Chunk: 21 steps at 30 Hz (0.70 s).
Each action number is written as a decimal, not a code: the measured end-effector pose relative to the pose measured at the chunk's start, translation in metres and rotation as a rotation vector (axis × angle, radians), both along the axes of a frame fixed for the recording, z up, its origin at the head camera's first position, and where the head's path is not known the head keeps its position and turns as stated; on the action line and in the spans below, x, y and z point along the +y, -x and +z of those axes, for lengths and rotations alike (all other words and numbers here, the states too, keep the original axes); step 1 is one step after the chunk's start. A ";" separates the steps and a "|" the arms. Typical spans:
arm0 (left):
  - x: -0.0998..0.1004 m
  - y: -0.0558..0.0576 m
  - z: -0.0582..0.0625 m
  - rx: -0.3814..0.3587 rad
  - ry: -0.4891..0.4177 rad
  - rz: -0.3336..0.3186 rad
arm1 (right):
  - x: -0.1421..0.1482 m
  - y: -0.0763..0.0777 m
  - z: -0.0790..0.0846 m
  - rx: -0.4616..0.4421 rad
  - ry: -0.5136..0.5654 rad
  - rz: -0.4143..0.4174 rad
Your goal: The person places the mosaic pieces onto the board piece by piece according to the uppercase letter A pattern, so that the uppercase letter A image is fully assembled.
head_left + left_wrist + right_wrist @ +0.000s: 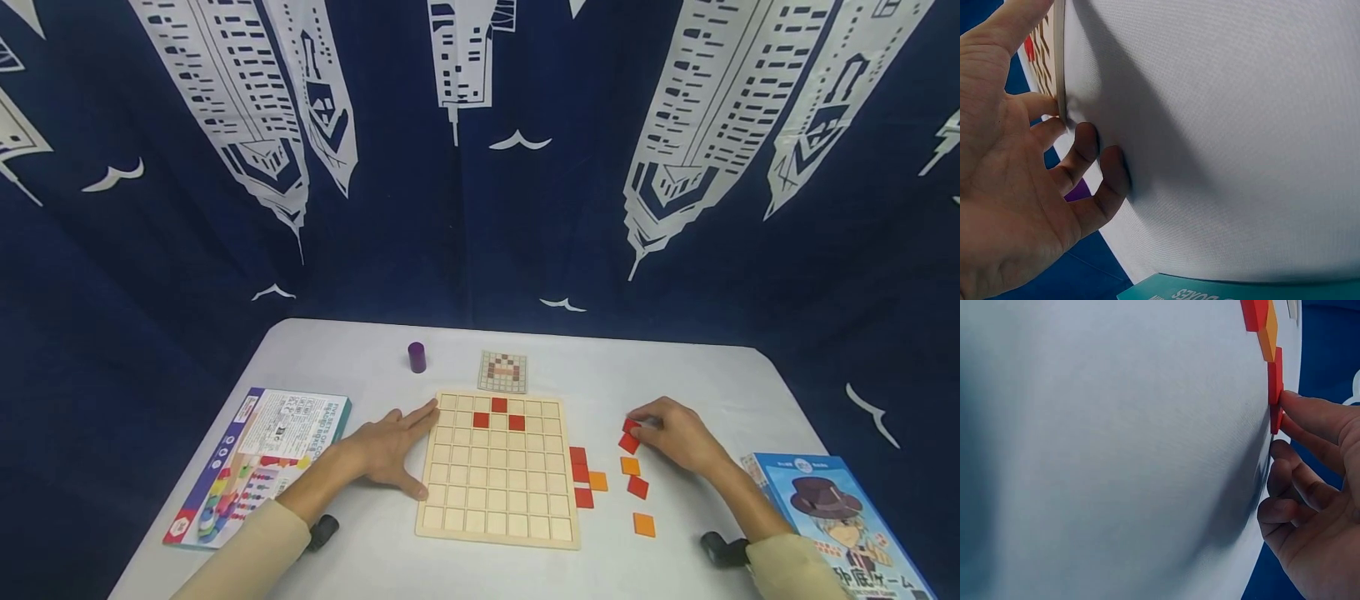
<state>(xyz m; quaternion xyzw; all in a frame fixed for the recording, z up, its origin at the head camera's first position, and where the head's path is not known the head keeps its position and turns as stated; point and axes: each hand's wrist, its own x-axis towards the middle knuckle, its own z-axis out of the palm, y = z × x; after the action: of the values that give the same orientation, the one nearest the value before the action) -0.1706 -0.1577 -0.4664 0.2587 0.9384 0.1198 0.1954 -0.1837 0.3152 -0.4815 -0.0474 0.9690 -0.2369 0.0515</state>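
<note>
My left hand (384,450) is spread at the left edge of a wooden grid board (496,481), thumb and fingertips along its side. Three red tiles sit in the board's upper squares, one being the top red tile (498,405). Right of the board, my right hand (681,437) pinches a red square tile (1277,419) between thumb and index finger. Another red tile (629,443) lies right below it, overlapping it in the head view. An orange tile (630,466), a tilted red tile (637,487) and a lower orange tile (643,524) are nearby.
Red tiles (577,456) and an orange tile (597,481) lie along the board's right edge. Behind the board are a small pattern card (503,372) and a purple cylinder (417,357). Boxes flank the white table: a colourful box (277,442) left, a blue box (832,500) right.
</note>
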 end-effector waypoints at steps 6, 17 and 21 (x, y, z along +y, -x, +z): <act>-0.001 0.000 -0.001 0.000 0.014 0.001 | 0.000 0.000 -0.002 0.003 0.003 0.003; -0.001 0.001 -0.003 0.006 0.018 0.003 | -0.001 0.001 -0.003 0.035 0.023 0.011; -0.001 0.001 -0.002 0.004 0.021 0.003 | -0.003 0.002 -0.002 0.024 0.040 0.010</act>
<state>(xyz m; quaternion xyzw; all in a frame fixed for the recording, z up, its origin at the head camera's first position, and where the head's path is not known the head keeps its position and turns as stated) -0.1717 -0.1584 -0.4686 0.2556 0.9403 0.1095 0.1961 -0.1854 0.3126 -0.4836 -0.0559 0.9645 -0.2551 0.0401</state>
